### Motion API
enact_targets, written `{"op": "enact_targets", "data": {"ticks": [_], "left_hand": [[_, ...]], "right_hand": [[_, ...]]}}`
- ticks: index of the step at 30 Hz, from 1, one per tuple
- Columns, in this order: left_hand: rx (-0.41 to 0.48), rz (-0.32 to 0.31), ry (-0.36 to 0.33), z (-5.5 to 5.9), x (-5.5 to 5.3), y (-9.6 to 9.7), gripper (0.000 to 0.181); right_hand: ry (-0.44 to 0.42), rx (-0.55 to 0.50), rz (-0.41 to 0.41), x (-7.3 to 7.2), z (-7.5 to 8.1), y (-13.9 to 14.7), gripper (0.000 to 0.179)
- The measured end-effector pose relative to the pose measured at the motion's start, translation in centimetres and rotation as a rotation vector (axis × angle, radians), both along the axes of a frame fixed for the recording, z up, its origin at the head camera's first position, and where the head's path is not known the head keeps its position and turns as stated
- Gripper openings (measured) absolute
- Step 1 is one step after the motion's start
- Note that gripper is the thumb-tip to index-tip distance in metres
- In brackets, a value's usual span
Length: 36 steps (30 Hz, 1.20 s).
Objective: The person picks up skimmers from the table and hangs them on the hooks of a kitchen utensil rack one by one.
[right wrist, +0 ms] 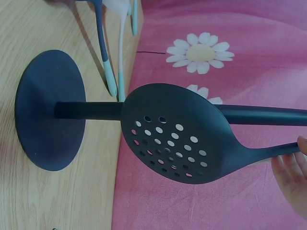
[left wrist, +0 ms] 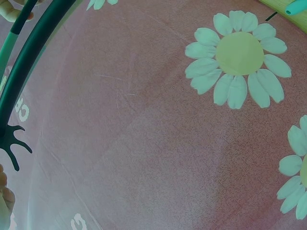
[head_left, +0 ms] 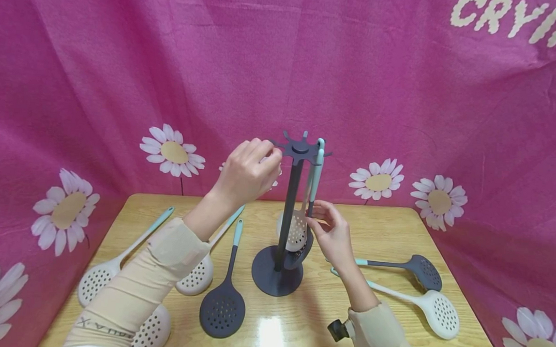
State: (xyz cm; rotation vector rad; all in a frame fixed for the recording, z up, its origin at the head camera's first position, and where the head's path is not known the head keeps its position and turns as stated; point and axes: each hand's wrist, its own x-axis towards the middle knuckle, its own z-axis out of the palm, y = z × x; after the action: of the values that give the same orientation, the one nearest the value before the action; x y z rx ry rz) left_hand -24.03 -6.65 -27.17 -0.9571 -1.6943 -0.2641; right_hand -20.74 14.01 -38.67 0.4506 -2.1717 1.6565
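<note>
– Dark skimmer (right wrist: 206,129)?
– Near-upright, stand's (head_left: 273,287) side toward the desk's (head_left: 373,224) right edge. Right hand (head_left: 333,235) pinches its neck, head below, handle above.
– Left hand (head_left: 250,169)?
– Farther, curled at the stand's top; can't tell if gripping.

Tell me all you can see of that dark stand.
The dark grey, matte stand looks like plastic or coated metal. A flat round base carries a slim upright post, topped by hooks spread like a star. It stands on the light wood-grain table. An off-white perforated skimmer hangs from it; a dark grey, mint-handled skimmer reaches the hooks too. The left hand appears to pinch one hook.
</note>
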Motion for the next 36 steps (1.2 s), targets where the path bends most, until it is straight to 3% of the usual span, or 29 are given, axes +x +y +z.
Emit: {"op": "enact_targets", "data": {"ticks": [8,13,16,19,22,25,28,31,36], "left_hand": [[0.009,-0.001,0.006,-0.1,-0.1,0.1,0.017],[0.006,-0.001,0.004,-0.1,-0.1,0.1,0.018],[0.003,0.0,0.004,-0.1,-0.1,0.0,0.017],[0.002,0.002,0.001,-0.1,-0.1,0.0,0.016],[0.001,0.002,-0.002,-0.1,0.0,0.0,0.016],[0.005,-0.002,0.0,-0.1,-0.1,0.0,0.016],[0.008,-0.006,0.005,-0.1,-0.1,0.0,0.017],[0.01,-0.01,0.007,0.0,-0.1,0.0,0.016],[0.011,-0.009,0.009,0.0,0.0,0.1,0.017]], "right_hand": [[0.003,0.007,0.012,-0.1,0.0,0.4,0.037],[0.014,-0.081,0.034,-0.2,0.1,1.1,0.036],[0.055,-0.141,-0.014,-0.1,0.5,1.6,0.031],[0.111,-0.144,-0.122,-0.4,0.1,2.5,0.025],[0.196,-0.042,-0.25,-1.4,-1.7,3.9,0.022],[0.293,0.137,-0.352,-2.3,-3.8,5.5,0.022],[0.332,0.296,-0.391,-2.7,-5.4,6.7,0.025],[0.266,0.389,-0.388,-2.8,-6.7,7.6,0.029],[0.078,0.461,-0.413,-2.4,-8.9,9.1,0.033]]}}
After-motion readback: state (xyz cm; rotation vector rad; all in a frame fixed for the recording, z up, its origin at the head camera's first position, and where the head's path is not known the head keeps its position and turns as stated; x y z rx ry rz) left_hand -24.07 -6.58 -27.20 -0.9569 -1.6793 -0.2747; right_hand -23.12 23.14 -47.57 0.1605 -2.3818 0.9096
